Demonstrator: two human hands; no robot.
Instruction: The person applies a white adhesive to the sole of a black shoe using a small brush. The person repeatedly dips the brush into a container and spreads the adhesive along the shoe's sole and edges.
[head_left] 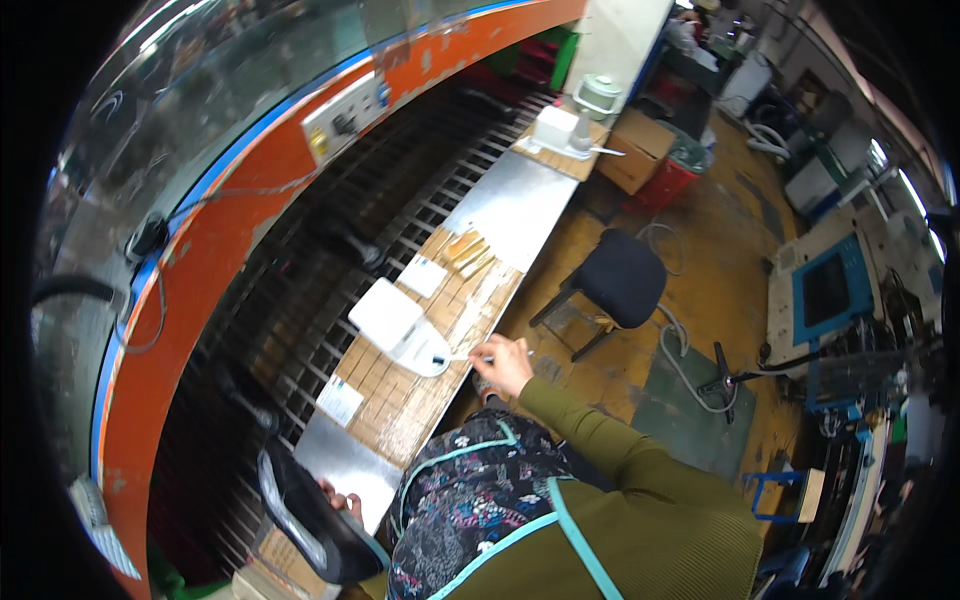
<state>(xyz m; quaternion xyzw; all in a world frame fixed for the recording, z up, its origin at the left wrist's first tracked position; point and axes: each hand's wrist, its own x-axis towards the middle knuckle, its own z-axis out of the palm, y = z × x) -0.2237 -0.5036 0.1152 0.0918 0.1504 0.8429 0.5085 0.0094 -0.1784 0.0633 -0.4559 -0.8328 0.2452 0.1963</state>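
While the left hand [340,497] grips a black shoe [305,515], the right hand [503,362] pinches a brush [452,358].

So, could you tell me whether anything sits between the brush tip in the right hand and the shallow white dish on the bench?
Nothing visible does: the right hand holds the thin brush with its dark tip at the shallow white dish.

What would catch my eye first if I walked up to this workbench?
Probably the long orange band with a blue edge that curves along the left above rows of dark metal rods. On the narrow bench below, the right hand holds a thin brush over a white dish that sits against a white box, while the left hand grips a black shoe at the bottom edge. A black stool stands on the yellow floor to the right.
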